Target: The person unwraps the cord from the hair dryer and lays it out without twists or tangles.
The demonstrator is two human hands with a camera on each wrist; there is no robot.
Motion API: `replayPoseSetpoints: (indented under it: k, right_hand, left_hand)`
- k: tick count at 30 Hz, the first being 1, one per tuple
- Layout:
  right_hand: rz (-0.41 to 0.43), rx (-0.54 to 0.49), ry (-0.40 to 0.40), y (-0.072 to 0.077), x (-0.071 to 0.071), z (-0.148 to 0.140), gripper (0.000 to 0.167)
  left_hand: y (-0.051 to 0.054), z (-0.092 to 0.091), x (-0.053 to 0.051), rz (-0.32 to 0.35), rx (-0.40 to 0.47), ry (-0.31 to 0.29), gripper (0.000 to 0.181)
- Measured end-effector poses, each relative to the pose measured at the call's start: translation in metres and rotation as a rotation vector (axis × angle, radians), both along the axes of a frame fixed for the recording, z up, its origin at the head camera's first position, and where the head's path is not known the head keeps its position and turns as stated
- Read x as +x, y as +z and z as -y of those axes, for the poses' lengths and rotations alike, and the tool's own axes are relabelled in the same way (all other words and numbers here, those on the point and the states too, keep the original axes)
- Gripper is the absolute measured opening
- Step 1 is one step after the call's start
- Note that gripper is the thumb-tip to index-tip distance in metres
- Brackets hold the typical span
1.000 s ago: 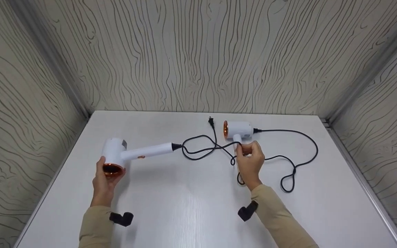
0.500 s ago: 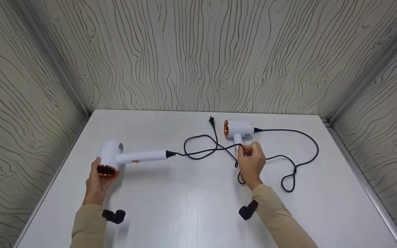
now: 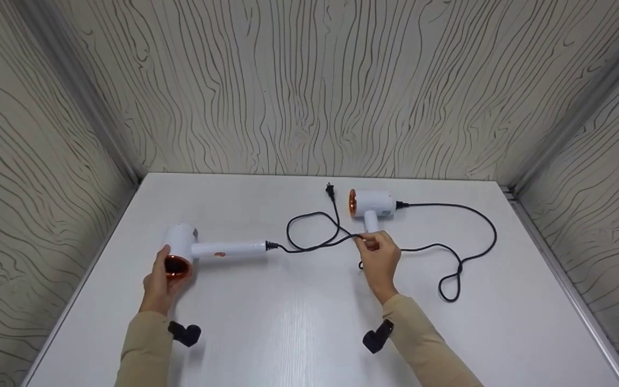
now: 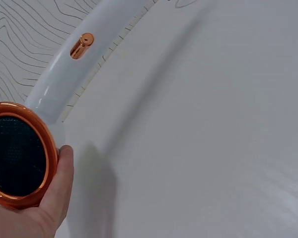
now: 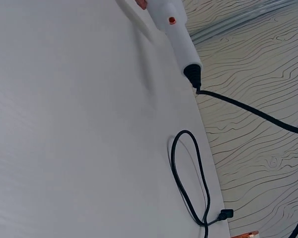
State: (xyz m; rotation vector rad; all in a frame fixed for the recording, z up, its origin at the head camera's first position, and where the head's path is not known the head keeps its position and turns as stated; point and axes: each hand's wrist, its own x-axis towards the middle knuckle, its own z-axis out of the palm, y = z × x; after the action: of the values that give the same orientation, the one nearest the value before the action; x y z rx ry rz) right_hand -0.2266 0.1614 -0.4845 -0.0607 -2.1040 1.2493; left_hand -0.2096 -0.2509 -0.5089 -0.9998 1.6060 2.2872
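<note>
In the head view my left hand (image 3: 158, 287) grips a white hair dryer (image 3: 229, 249) by its barrel, near the copper-rimmed end. Its handle points right and appears raised off the table, with a shadow below. The left wrist view shows the dark grille (image 4: 15, 156) and copper switch (image 4: 82, 45). A black cord (image 3: 300, 250) runs from this handle to my right hand (image 3: 380, 266), which pinches it between thumb and fingers. Just behind that hand lies a second white hair dryer (image 3: 375, 204), its lower handle hidden by the hand.
A two-pin plug (image 3: 330, 191) lies near the back edge of the white table (image 3: 288, 333), its cord looped in front. Another black cord (image 3: 495, 231) curves over the right side, ending in a small loop. Wood-patterned panels (image 3: 309, 91) stand behind and at both sides.
The left hand shifted left with the hair dryer, then back right, and the handle is more level. My right hand has moved slightly left and nearer, carrying the pinched cord.
</note>
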Motion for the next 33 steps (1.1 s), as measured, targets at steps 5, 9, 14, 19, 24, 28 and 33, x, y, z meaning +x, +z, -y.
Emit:
replayPoseSetpoints:
  k: [5,9,14,19,24,28,33]
  right_hand:
    - [-0.013,-0.008,0.018,0.001,0.003,0.004,0.007]
    - [-0.008,-0.026,0.000,0.003,0.003,0.004,0.008]
    - [0.021,-0.020,-0.006,0.004,0.002,0.002,0.008]
    - [0.034,-0.018,0.010,0.005,0.003,0.002,0.008]
    - [0.039,-0.002,0.025,0.003,0.005,0.002,0.009]
    - [0.036,0.010,0.051,0.000,0.006,0.003,0.009]
    - [0.037,0.019,0.080,-0.003,0.007,0.004,0.011]
  left_hand:
    - [-0.007,-0.006,-0.006,0.017,-0.021,0.014,0.103]
    - [-0.013,-0.007,-0.010,0.015,0.053,0.041,0.105]
    - [-0.014,-0.008,-0.010,0.023,0.055,-0.005,0.110]
    - [-0.017,-0.011,-0.012,0.030,0.086,0.009,0.108]
    - [-0.014,-0.015,-0.011,0.038,0.070,-0.010,0.107]
    - [-0.015,-0.017,-0.013,0.040,0.052,-0.031,0.105]
    - [-0.016,-0.016,-0.014,0.034,0.038,-0.064,0.107]
